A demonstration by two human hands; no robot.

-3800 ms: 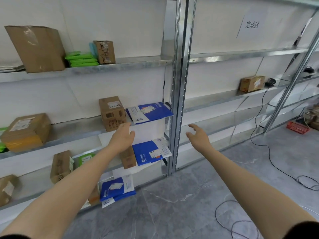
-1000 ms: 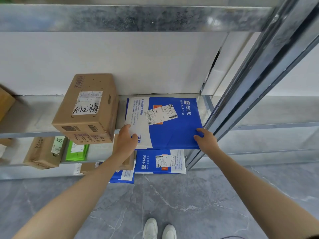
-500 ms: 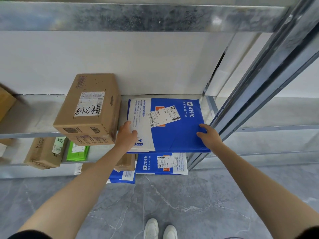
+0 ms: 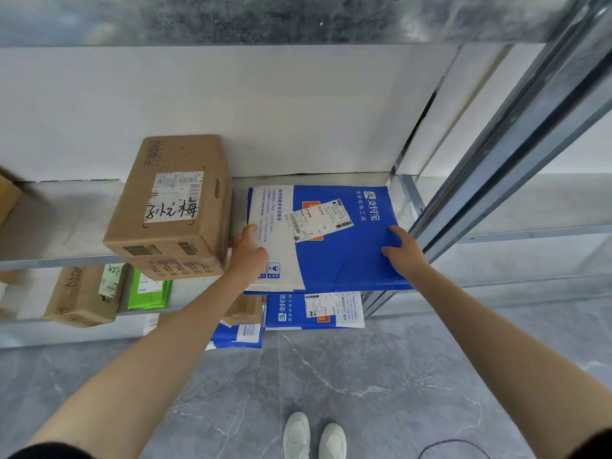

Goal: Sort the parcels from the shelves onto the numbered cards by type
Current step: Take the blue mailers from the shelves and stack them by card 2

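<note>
Grey floor [image 4: 364,376] lay below white shoes [image 4: 314,437]. Both hands gripped a blue mailer [image 4: 331,256] overhanging the shelf [image 4: 59,226] edge: left hand [image 4: 248,256] closed on its white side, right hand [image 4: 402,251] on its blue corner. Beside it sat a box [image 4: 172,207].

1. The blue and white mailer [image 4: 334,246] now juts further out over the front edge of the shelf [image 4: 66,223] than 0.5 s ago; 1.0 s ago it lay further back on the shelf.
2. The left hand [image 4: 248,253] and right hand [image 4: 402,251], which 3.8 s ago hung open in the air in front of the shelving, now grip the mailer's 2 side edges, thumbs on top.
3. The camera, far back 3.8 s ago, now looks closely down at this shelf.
</note>
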